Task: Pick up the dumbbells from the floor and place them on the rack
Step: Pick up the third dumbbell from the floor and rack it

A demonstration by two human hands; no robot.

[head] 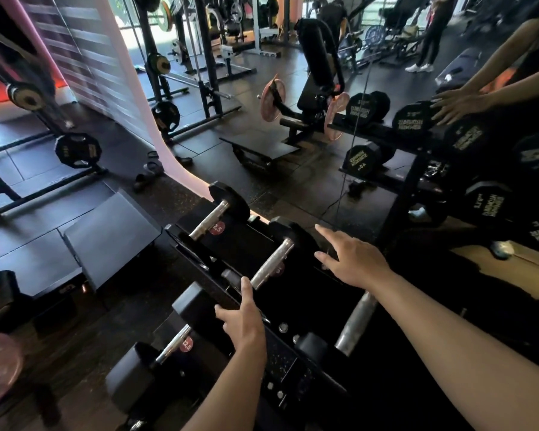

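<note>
A black dumbbell rack (296, 359) fills the lower middle of the head view. Black hex dumbbells with chrome handles lie on it: one at the far end (206, 220), one in the middle (271, 264), one on a lower tier (173, 345) and one at the right (355, 325). My left hand (243, 321) hovers over the rack's near edge, fingers spread, just below the middle dumbbell's handle. My right hand (352, 259) is open with fingers apart, right of that dumbbell's far head. Neither hand holds anything.
A mirror behind the rack reflects larger dumbbells (409, 121) and my hands (458, 105). A flat bench pad (112, 234) sits left of the rack. Plate-loaded machines (308, 98) and weight plates (77, 150) stand on the dark rubber floor beyond.
</note>
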